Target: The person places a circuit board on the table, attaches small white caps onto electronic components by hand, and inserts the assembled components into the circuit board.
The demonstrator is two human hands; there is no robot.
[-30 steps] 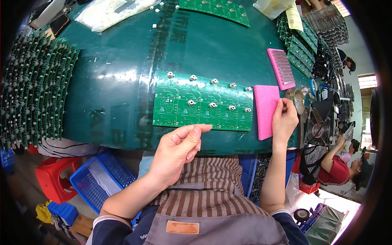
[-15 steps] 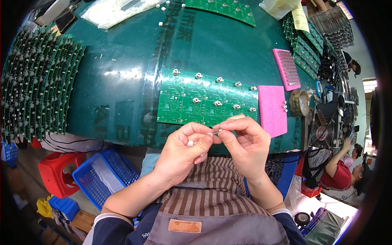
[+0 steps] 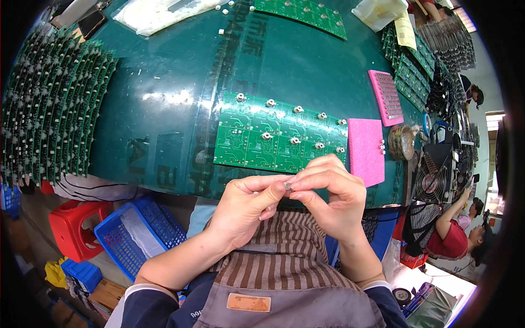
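Note:
My left hand (image 3: 240, 206) and my right hand (image 3: 334, 199) meet just in front of the table's near edge, fingertips pinched together. Between them is a small silvery part (image 3: 288, 186), mostly covered by thumbs and fingers, too small to make out fully. Beyond my hands lies a green circuit board panel (image 3: 257, 117), with round silver components on white bases standing in two rows. The near left position of the panel has no such component on it. Right of it is a pink foam block (image 3: 365, 153) with several small silver parts at its right edge.
A second pink foam block (image 3: 386, 98) holds rows of small parts. Stacked circuit boards (image 3: 52, 109) stand at left, another panel (image 3: 306, 15) at the far edge. A bag of white pieces (image 3: 164, 13), a tape roll (image 3: 402, 143), a red stool (image 3: 79, 229) and blue baskets (image 3: 128, 235) surround me.
My fingertips have closed in around the part; its thin leads, visible before, are now covered. A white piece seen in my left hand's fingers is now hidden. The view has shifted slightly.

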